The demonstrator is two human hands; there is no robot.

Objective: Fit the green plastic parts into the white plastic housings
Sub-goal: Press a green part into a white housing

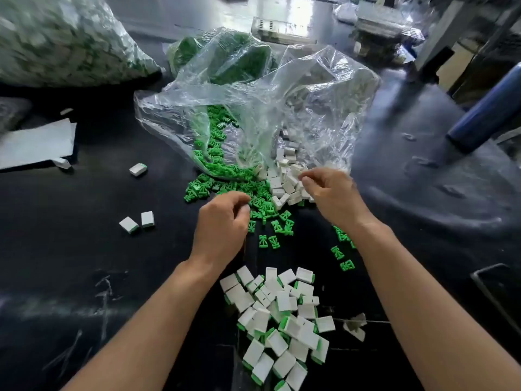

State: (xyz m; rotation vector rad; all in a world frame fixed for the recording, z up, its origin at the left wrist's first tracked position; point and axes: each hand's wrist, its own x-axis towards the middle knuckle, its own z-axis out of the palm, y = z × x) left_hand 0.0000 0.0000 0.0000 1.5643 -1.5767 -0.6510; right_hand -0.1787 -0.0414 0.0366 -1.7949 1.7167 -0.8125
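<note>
The green plastic parts (262, 206) are lying in a loose heap of small, matte, ribbed pieces. They are spilling from the mouth of a clear, crinkled plastic bag (253, 103) and reaching the fingertips of the left hand (222, 224). That hand is hovering over the heap's near edge with its fingers curled. Its palm side is facing away, so whether it is gripping a part cannot be told.

The white plastic housings (282, 183), small smooth rectangular shells, are lying heaped directly under the right hand (334, 197). Its thumb and forefinger are sitting close together, but whether a housing is pinched between them cannot be told.

Between the forearms, nearer the person than both hands, a pile of assembled units (282, 314), white with green edges, is resting on the black tabletop (84, 277). The frame edge is cutting off the pile's near end. Three stray units (147, 219) are lying well left of the left hand. Far beyond it, a large filled bag (56, 38) is showing only as a blur.
</note>
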